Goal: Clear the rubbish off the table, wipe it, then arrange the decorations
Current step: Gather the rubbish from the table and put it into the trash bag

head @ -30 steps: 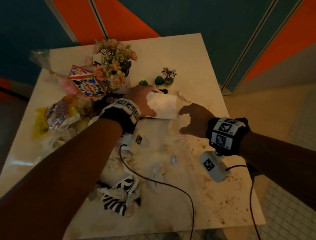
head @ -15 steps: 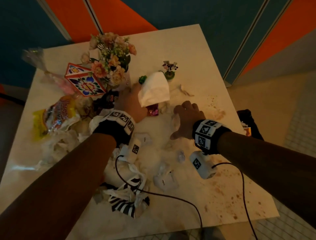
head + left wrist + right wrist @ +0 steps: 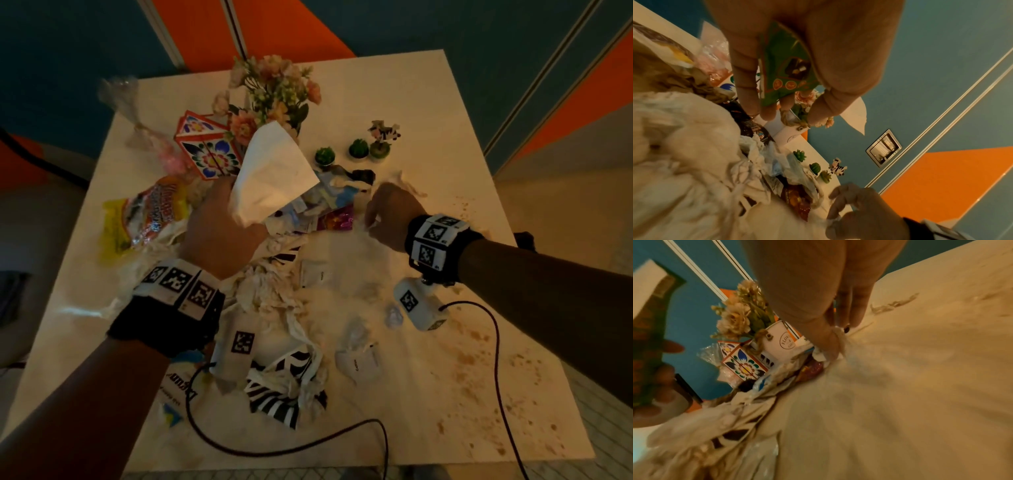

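**Wrapper lifted, scrap pinched**

While the left hand (image 3: 222, 236) grips a flat wrapper (image 3: 272, 173) above the surface (image 3: 394, 428), its white face shows and its long axis rises toward the flowers (image 3: 274, 92); the right hand (image 3: 390, 214) pinches a white scrap (image 3: 838, 339) by the litter.

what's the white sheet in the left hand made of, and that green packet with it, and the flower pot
White sheet: thin matte paper, probably a napkin; it creases and stands stiffly. Green packet gripped by the left hand: printed film or glossy card, hard to tell. Flower pot: smooth white, maybe painted metal or ceramic, with a twisted rope handle.
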